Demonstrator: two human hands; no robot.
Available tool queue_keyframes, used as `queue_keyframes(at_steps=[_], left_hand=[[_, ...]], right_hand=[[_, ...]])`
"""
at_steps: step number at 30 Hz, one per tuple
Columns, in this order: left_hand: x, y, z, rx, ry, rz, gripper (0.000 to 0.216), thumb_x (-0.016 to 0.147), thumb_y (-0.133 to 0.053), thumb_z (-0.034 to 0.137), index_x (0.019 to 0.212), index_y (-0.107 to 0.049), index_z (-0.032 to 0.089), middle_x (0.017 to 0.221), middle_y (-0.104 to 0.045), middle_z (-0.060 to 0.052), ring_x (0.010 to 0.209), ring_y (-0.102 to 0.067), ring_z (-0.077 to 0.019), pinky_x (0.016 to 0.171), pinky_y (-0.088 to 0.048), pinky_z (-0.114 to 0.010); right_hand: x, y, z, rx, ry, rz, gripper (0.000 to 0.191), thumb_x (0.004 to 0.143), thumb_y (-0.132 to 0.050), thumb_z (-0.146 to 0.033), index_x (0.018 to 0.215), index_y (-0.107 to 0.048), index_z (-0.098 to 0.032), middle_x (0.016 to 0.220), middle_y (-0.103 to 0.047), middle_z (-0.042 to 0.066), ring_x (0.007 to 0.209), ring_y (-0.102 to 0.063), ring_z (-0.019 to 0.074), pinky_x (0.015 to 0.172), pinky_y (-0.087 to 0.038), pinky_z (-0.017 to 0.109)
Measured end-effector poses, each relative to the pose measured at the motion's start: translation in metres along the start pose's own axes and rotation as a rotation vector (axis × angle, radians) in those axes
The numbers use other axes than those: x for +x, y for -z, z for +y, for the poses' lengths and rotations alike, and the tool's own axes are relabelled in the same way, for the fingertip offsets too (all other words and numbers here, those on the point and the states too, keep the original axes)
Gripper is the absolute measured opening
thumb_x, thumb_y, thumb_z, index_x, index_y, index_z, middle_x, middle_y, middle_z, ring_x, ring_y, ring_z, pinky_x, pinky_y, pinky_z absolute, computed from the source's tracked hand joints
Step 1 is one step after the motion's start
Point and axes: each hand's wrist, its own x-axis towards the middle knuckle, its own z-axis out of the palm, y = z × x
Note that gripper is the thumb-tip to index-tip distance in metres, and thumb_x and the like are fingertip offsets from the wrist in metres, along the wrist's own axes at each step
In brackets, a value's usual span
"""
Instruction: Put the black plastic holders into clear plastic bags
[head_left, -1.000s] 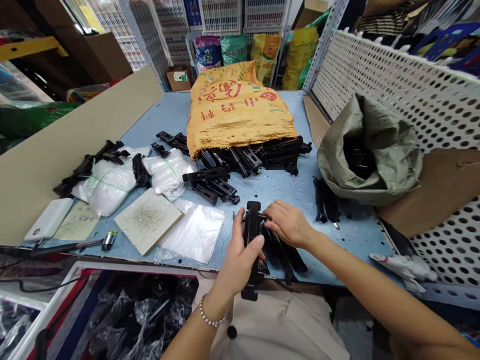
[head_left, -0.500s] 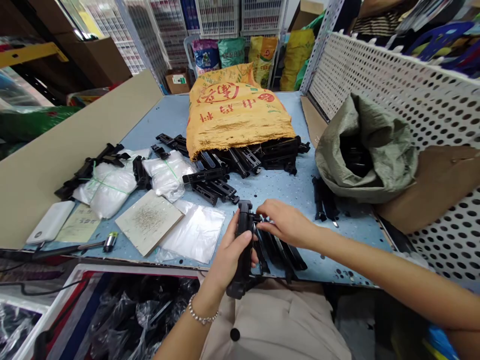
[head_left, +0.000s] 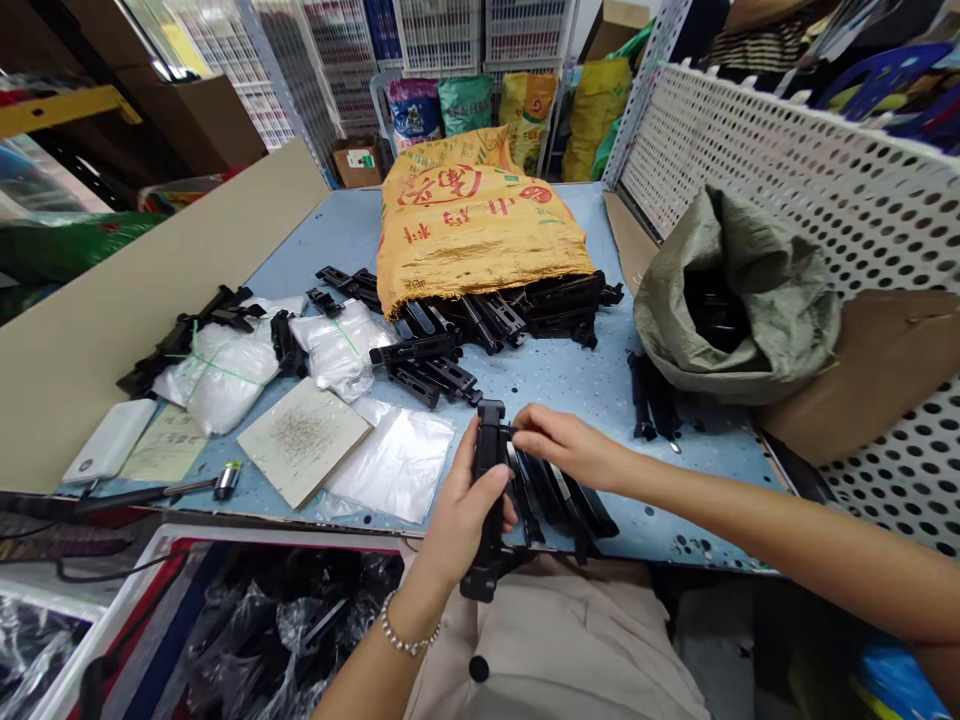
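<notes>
My left hand (head_left: 469, 500) is wrapped round a long black plastic bracket (head_left: 491, 440), which stands nearly upright at the table's front edge, its lower end over my lap. At the bracket's upper right side, my right hand (head_left: 559, 440) pinches a small black part that sticks out; its exact shape is hidden by the fingers. Under my right hand lie several slim black plastic bars (head_left: 559, 500), side by side on the blue table (head_left: 525, 385). A heap of similar black brackets (head_left: 431, 365) spills from the yellow woven sack (head_left: 480, 240) beyond my hands.
Left on the table are plastic-wrapped bundles (head_left: 229, 375), a square board (head_left: 304, 440), clear bags (head_left: 401, 460), a hammer (head_left: 225, 480) and a white box-like device (head_left: 109, 440). An open grey-green sack (head_left: 739, 290) stands right, by the perforated white panel (head_left: 780, 160). Below left is a bin of bagged parts (head_left: 277, 640).
The view has shifted slightly. Both hands stay at the bracket; my right fingers sit a little closer against its side and look more tightly closed.
</notes>
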Motion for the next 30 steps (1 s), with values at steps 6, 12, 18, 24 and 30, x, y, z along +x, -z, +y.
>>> queue_keyframes(at_steps=[6, 12, 18, 24, 30], left_hand=[[0.003, -0.007, -0.001, -0.056, 0.012, -0.005, 0.079, 0.082, -0.061, 0.042, 0.148, -0.019, 0.032, 0.087, -0.063, -0.001, 0.055, -0.060, -0.0129, 0.049, -0.050, -0.024], [0.015, 0.003, -0.002, -0.136, -0.054, 0.162, 0.074, 0.079, -0.063, 0.045, 0.144, -0.032, 0.026, 0.083, -0.064, -0.001, 0.059, -0.060, -0.0143, 0.055, -0.052, -0.026], [0.026, 0.008, -0.012, -0.106, -0.074, 0.201, 0.065, 0.080, -0.061, 0.046, 0.137, -0.044, 0.022, 0.089, -0.066, -0.003, 0.067, -0.062, -0.0146, 0.065, -0.051, -0.027], [0.044, 0.057, -0.031, 0.441, -0.230, 0.432, 0.056, 0.081, -0.059, 0.041, 0.132, -0.052, 0.021, 0.120, -0.060, -0.008, 0.117, -0.053, -0.0267, 0.101, -0.041, -0.039], [0.054, 0.074, -0.052, 0.634, -0.163, 0.366, 0.051, 0.086, -0.049, 0.035, 0.134, -0.050, 0.018, 0.132, -0.057, -0.010, 0.128, -0.046, -0.0266, 0.110, -0.031, -0.042]], right_hand=[[0.006, 0.011, 0.009, -0.341, 0.292, 0.079, 0.040, 0.098, -0.033, -0.045, 0.078, -0.055, -0.019, 0.073, -0.057, 0.006, 0.070, -0.051, 0.0172, 0.067, -0.040, 0.030], [-0.010, -0.021, -0.001, -0.098, 0.034, -0.019, 0.049, 0.098, -0.022, -0.052, 0.084, -0.055, -0.019, 0.072, -0.059, 0.002, 0.065, -0.053, 0.0144, 0.061, -0.040, 0.026], [-0.039, -0.074, -0.011, -0.463, 0.362, 0.077, 0.039, 0.099, -0.032, -0.036, 0.075, -0.055, -0.018, 0.071, -0.059, 0.006, 0.067, -0.049, 0.0172, 0.064, -0.036, 0.030], [-0.047, -0.037, 0.029, -0.371, -0.060, 0.269, 0.035, 0.100, -0.029, -0.033, 0.091, -0.060, -0.019, 0.087, -0.063, 0.007, 0.080, -0.056, 0.0187, 0.072, -0.043, 0.030], [-0.077, 0.028, 0.122, -0.746, -0.661, 0.650, 0.037, 0.091, -0.042, -0.025, 0.122, -0.056, -0.011, 0.117, -0.054, 0.023, 0.103, -0.053, 0.0375, 0.082, -0.046, 0.053]])
